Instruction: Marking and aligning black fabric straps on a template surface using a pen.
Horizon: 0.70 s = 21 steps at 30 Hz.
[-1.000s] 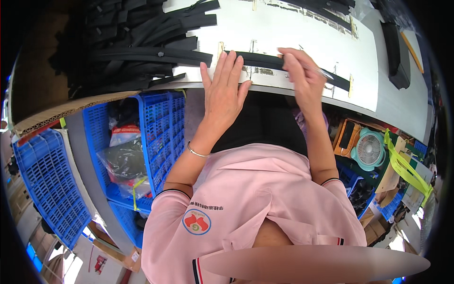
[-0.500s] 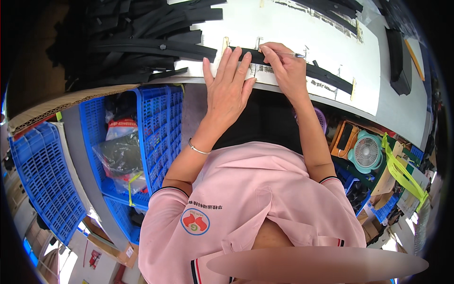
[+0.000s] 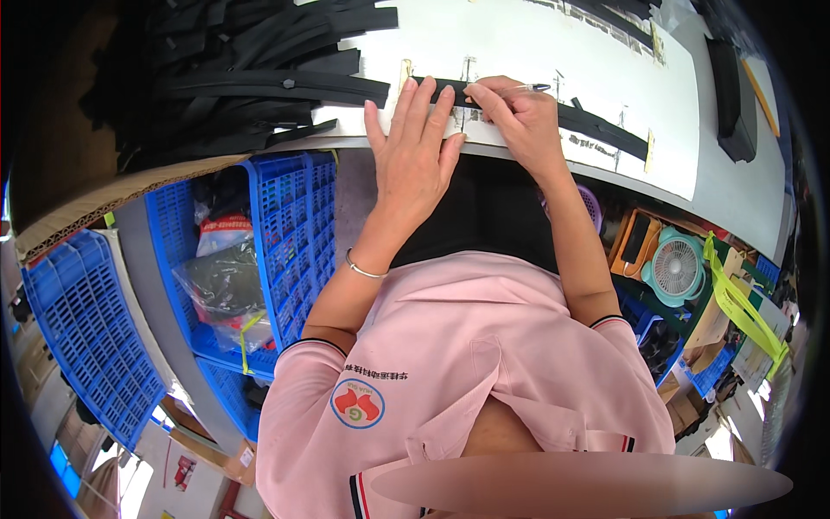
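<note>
A black strip that looks like a zipper (image 3: 596,126) lies lengthwise along the near side of a white marked board (image 3: 510,43). My left hand (image 3: 413,147) rests flat on its left part, fingers stretched out and slightly spread. Close by on the right, my right hand (image 3: 525,117) is closed around a slim clear pen (image 3: 538,87) with a dark end. The fingertips of that hand are down at the strip, near a drawn cross line on the board. The pen's writing tip is hidden by the fingers.
Many black strips (image 3: 251,85) are heaped at the left of the table. A long black block (image 3: 728,99) sits at the right. Below the table are blue crates (image 3: 290,242) with bagged items, a turquoise fan (image 3: 677,267) and a yellow-green strap (image 3: 742,316).
The right hand and pen have shifted slightly left along the strip. My left hand stays flat on it. The whole view has moved a little.
</note>
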Each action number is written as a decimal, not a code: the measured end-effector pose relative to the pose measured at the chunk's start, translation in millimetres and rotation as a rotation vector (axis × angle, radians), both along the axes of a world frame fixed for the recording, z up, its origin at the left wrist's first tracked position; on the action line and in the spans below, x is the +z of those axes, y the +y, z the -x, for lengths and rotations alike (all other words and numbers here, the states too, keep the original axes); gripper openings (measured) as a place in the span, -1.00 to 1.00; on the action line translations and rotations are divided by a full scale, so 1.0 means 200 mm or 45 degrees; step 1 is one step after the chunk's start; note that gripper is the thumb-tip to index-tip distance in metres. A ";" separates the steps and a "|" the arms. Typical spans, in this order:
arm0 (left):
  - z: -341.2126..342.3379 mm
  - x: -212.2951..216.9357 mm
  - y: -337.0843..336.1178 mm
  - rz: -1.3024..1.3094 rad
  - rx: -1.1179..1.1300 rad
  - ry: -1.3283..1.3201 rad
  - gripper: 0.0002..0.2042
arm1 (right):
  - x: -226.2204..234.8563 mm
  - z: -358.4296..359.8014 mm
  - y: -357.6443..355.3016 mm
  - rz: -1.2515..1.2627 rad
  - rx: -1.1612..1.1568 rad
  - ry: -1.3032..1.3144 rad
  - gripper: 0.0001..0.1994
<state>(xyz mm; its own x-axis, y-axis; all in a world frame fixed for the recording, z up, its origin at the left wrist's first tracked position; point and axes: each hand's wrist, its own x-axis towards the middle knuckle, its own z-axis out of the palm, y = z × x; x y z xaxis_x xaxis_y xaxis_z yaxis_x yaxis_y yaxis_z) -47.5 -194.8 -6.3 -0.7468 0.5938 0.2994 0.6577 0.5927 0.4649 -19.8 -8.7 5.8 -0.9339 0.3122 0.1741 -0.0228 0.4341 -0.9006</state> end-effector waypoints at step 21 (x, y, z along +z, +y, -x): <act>-0.01 0.02 0.01 0.016 -0.010 0.025 -0.46 | 0.08 -0.25 0.31 0.002 -0.370 0.163 -0.84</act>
<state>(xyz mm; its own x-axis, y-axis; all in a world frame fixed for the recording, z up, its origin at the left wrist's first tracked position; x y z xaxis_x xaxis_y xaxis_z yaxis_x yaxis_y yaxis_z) -46.4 -193.5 -1.7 -0.7360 0.6034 0.3069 0.6714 0.5929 0.4445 31.0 53.1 21.5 -0.7758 0.5633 0.2842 -0.0112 0.4380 -0.8989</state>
